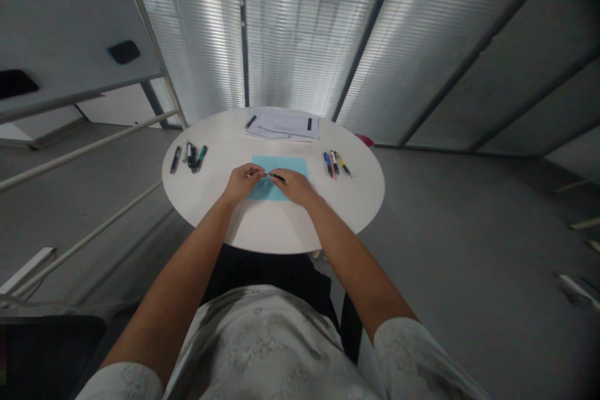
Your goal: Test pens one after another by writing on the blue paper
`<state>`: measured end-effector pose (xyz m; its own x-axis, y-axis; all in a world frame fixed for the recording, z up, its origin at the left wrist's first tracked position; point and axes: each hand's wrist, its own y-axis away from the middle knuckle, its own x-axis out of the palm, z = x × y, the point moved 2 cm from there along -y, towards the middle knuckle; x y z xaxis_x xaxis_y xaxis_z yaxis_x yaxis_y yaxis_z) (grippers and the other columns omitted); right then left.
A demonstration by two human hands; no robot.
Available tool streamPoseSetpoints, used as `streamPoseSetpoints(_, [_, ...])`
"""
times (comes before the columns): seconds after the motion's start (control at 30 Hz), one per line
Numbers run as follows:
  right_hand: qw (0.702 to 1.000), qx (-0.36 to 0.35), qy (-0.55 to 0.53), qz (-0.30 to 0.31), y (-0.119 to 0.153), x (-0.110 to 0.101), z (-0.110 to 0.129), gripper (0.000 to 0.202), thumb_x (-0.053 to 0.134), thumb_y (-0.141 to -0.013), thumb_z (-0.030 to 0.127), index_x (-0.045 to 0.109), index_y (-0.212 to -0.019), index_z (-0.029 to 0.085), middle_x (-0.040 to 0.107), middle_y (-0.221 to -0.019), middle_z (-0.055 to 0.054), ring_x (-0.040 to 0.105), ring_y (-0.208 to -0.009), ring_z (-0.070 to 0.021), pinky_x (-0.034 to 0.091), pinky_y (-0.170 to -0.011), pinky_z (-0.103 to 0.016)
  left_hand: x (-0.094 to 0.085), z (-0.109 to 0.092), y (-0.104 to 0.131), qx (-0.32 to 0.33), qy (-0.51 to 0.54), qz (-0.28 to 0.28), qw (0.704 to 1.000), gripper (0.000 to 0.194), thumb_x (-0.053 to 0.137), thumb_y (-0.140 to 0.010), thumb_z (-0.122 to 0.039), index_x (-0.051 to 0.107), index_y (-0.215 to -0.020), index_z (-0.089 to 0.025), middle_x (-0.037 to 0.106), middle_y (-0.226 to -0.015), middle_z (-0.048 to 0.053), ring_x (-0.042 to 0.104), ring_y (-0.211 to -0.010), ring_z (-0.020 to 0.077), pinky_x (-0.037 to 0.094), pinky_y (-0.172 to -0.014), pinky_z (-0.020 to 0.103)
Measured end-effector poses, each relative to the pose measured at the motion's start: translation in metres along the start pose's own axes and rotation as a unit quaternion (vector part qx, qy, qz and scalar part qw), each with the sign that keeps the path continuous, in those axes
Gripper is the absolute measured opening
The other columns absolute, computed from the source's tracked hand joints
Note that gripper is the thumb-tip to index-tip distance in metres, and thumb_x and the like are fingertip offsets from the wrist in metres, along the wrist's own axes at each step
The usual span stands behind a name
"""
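Both of my hands meet over a light blue sheet (280, 164) on a round white table (274, 231). My right hand (292, 185) is closed on a dark pen (277, 178) whose tip points left. The fingers of my left hand (244, 181) are pinched together around a small piece at the pen's tip end, too small to name. The fingertips of the two hands almost touch above the middle of the sheet.
Several pens and markers (192, 155) lie at the table's left. Another group of pens (334, 164) is on the right. Papers (281, 124) with a dark pen on them lie at the far edge. A white rail (94, 147) runs on the left.
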<state>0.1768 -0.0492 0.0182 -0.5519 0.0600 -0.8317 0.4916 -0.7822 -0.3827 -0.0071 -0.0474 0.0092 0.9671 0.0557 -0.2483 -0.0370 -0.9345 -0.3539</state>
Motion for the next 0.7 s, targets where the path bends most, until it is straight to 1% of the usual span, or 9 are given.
streamPoseSetpoints(0.4, [1.0,-0.01,-0.017,-0.01,-0.0004,-0.0009,0.0011,0.029,0.045,-0.097,0.036,0.064,-0.115,0.026,0.069,-0.111,-0.003,0.063,-0.103,-0.0176,0.046,-0.091,-0.031,-0.0002,0.0029,0.0,0.0,0.019,0.007,1.0,0.026,0.067,-0.074,-0.04,0.069,-0.085,-0.017,0.074,-0.083,0.006,0.067,-0.077,0.0177,0.049,-0.07,0.029])
streamPoseSetpoints(0.7, [1.0,-0.003,-0.02,-0.011,-0.0001,-0.0006,-0.0005,0.028,0.045,-0.096,0.037,0.065,-0.114,0.026,0.069,-0.111,-0.003,0.063,-0.103,-0.0175,0.046,-0.091,-0.031,0.0003,0.0021,-0.0003,0.006,-0.02,0.006,1.0,0.022,0.066,-0.075,-0.037,0.069,-0.084,-0.017,0.073,-0.081,0.006,0.066,-0.076,0.018,0.048,-0.071,0.031])
